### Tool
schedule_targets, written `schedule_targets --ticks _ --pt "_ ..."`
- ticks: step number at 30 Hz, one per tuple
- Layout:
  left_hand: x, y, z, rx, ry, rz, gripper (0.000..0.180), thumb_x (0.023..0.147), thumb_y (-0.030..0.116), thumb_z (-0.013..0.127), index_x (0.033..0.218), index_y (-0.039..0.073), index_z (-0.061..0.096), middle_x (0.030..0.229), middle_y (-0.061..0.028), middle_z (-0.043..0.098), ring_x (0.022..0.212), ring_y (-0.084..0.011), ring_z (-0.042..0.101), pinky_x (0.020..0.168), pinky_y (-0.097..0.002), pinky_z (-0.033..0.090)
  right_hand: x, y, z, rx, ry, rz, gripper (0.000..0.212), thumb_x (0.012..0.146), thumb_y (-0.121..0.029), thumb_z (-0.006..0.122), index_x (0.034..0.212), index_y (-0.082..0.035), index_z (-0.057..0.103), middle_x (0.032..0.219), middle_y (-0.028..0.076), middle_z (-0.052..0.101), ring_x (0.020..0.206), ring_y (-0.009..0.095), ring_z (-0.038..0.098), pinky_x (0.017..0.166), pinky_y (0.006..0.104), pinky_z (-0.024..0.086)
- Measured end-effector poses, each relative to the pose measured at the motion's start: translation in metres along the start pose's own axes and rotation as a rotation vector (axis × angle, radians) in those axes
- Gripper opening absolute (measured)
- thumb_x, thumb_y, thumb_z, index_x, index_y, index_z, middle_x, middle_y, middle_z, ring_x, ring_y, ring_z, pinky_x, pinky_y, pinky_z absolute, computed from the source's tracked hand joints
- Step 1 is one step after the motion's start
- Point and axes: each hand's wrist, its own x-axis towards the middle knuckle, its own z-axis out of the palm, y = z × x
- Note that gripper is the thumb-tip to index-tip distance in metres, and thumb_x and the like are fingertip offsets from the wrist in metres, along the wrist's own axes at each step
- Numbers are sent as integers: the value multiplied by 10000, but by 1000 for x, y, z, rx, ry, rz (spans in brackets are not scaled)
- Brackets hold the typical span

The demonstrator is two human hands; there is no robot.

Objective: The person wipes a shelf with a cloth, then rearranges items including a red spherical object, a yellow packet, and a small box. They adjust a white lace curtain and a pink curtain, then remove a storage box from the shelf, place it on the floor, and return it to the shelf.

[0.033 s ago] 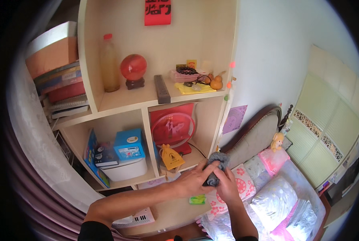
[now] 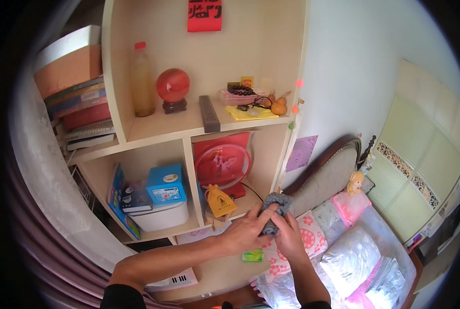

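Observation:
In front of the shelf's lower right side, both my hands are closed round a bunched grey cloth (image 2: 277,206). My left hand (image 2: 245,229) grips it from the left, its arm reaching across the lower middle. My right hand (image 2: 290,236) presses on it from the right and below. The fingers of both hands meet on the cloth. Whether something is wrapped inside cannot be seen. Just left of the hands, an orange drawstring pouch (image 2: 220,201) rests in the lower right compartment, before a red round ornament (image 2: 222,162).
Above, the shelf holds a bottle (image 2: 143,82), a red ball on a stand (image 2: 173,87), a dark bar (image 2: 209,114) and small gourds (image 2: 279,106). A blue box (image 2: 166,184) sits lower left. A green packet (image 2: 252,255) lies on the desk below. Right, a bed carries pillows (image 2: 352,252).
The grey cloth has shifted and folded differently between my hands, its top leaning a little further left. The shelf appears very slightly moved in the view.

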Motion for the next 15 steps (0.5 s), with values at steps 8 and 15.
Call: schedule_targets --ticks 8,15 --pt "-41 -35 -76 -286 331 6 577 721 -77 643 1285 18 564 1160 -136 629 988 -220 663 843 -320 543 58 -61 20 -766 -270 -227 320 981 -196 630 1225 11 625 1052 51 668 946 100 626 837 267 498" --pt "-88 -26 -121 -303 345 -209 486 732 -37 623 1217 -9 599 1174 -165 647 1058 -266 646 938 -330 492 175 -141 19 -1052 74 -491 384 940 -240 615 1228 14 623 915 135 695 745 168 667 735 295 517"
